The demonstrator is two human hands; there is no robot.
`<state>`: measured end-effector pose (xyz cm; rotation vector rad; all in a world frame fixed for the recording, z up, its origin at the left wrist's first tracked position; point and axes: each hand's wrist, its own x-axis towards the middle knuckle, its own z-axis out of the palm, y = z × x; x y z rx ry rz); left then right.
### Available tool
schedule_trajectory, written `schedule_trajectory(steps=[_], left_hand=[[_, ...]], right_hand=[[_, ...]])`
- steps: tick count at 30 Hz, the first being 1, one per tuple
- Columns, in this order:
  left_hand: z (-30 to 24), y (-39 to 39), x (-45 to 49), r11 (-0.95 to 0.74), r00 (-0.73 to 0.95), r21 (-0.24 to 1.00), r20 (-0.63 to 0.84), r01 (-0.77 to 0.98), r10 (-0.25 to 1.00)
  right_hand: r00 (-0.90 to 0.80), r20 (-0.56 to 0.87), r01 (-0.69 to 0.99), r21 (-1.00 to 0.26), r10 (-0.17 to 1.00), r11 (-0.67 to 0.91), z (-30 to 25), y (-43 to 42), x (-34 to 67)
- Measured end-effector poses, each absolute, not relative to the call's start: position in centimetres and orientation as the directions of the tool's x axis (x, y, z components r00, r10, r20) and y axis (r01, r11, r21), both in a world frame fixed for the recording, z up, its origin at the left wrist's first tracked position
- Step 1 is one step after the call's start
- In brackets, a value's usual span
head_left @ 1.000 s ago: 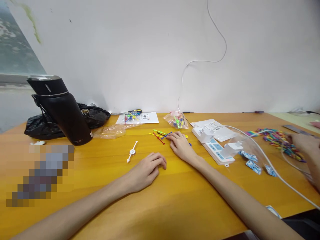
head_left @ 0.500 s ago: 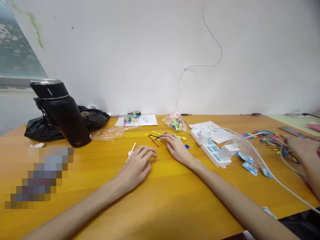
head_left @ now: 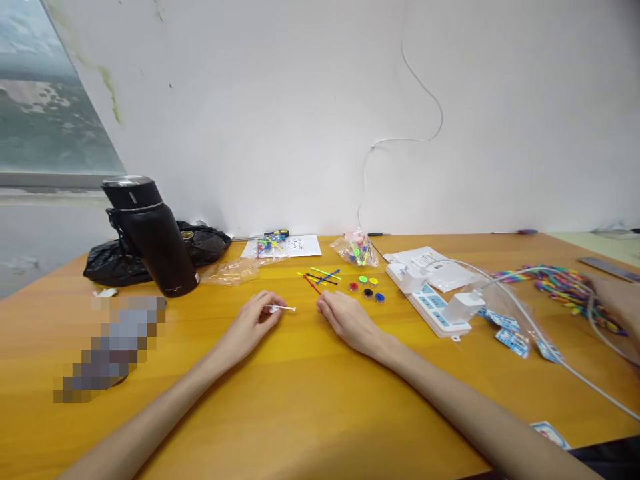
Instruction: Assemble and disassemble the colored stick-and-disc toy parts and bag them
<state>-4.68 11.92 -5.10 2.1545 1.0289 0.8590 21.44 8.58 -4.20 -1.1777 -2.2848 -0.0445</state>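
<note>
My left hand [head_left: 256,321] is closed around a thin white plastic stick [head_left: 287,308], its free end pointing right. A small white part shows near the fingertips, mostly covered. My right hand [head_left: 349,321] has its fingers curled in a pinch at the near end of a red plastic stick [head_left: 311,285]. Just beyond lie several crossed sticks, among them a blue stick [head_left: 334,275], a green stick [head_left: 326,273] and a black stick [head_left: 320,277]. Right of these are small round discs, including a red disc [head_left: 353,287], a yellow disc [head_left: 373,282] and a blue disc [head_left: 380,298].
A black bottle [head_left: 159,247] stands left before a black plastic bag [head_left: 207,245]. Bagged colourful parts [head_left: 359,252] lie near the wall. On the right are a power strip [head_left: 437,315] with white cables and another person's hand [head_left: 613,300] beside bright strands [head_left: 563,287].
My left hand has taken hold of the white stick, which now lies nearly level. My right hand has drawn back from the stick pile and curled at the red stick, uncovering the discs.
</note>
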Motion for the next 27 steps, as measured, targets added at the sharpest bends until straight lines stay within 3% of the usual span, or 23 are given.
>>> schedule_trajectory(steps=[7, 14, 20, 27], left_hand=[[-4.3, 10.0, -3.5, -0.514, 0.498, 0.813, 0.336, 0.275, 0.799], [-3.6, 9.2, -3.0, -0.552, 0.47, 0.806, 0.41, 0.215, 0.782], [-3.5, 8.6, -2.7, -0.563, 0.459, 0.796, 0.424, 0.222, 0.781], [-3.8, 8.5, -2.0, -0.333, 0.404, 0.941, 0.325, -0.051, 0.855]], right_hand=[[-0.44, 0.503, 0.616, -0.434, 0.744, 0.658, -3.6, 7.5, 20.7], [-0.517, 0.484, 0.588, -0.4, 0.707, 0.703, -3.8, 6.9, 20.2], [-0.534, 0.558, 0.579, -0.306, 0.635, 0.756, -3.4, 6.8, 19.5], [-0.466, 0.552, 0.578, -0.402, 0.692, 0.71, -3.3, 6.8, 19.4]])
